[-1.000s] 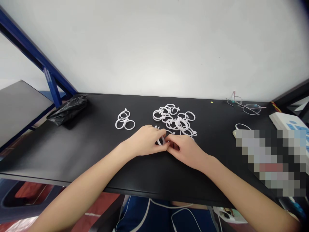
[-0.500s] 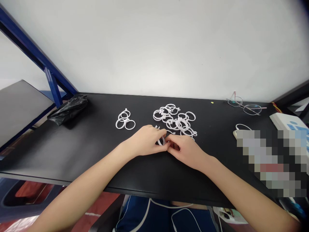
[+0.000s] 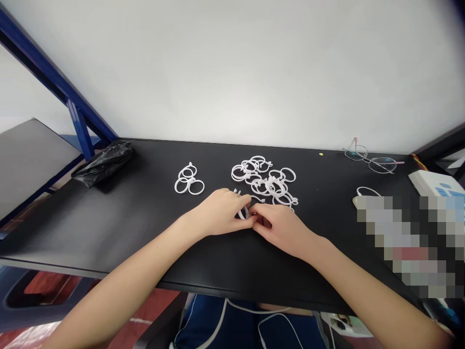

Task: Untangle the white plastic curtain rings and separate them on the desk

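Note:
My left hand (image 3: 221, 213) and my right hand (image 3: 281, 227) meet at the middle of the black table (image 3: 145, 228), fingertips pinched together on one white plastic ring (image 3: 242, 212). Most of that ring is hidden by the fingers. Just beyond the hands lies a loose pile of white rings (image 3: 267, 180). A smaller cluster of white rings (image 3: 189, 180) lies apart to the left of the pile.
A crumpled black bag (image 3: 103, 162) sits at the far left of the table by a blue metal frame (image 3: 78, 128). Eyeglasses (image 3: 370, 161) lie at the back right. A white box (image 3: 438, 186) and a blurred patch are at the right edge.

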Demonstrator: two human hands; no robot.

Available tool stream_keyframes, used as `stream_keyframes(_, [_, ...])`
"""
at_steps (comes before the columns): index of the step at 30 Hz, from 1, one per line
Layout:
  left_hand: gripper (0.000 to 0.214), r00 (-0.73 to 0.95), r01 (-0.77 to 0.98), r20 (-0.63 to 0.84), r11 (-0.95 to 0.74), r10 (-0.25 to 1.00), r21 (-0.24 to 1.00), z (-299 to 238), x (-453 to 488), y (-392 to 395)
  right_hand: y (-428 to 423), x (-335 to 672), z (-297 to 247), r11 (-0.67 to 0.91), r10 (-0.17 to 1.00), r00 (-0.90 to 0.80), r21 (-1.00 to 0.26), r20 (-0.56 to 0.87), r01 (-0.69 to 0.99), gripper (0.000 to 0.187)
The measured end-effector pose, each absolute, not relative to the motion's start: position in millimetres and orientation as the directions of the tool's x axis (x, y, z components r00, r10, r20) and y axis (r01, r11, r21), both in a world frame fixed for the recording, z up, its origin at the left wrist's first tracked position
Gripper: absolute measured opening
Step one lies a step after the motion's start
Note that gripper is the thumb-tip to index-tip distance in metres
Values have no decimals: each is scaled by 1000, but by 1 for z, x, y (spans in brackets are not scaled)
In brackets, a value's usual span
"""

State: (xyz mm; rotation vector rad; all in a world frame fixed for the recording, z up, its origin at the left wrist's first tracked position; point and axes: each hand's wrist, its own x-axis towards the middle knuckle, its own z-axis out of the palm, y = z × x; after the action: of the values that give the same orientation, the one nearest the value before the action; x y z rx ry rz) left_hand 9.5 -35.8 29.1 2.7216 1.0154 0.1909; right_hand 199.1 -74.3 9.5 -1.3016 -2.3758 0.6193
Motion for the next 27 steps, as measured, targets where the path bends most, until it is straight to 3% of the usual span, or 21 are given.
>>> stream_keyframes(27, [26, 762, 611, 66, -750, 644, 253, 30, 10, -35, -74, 198, 12, 483, 851, -512, -560, 118, 674, 10])
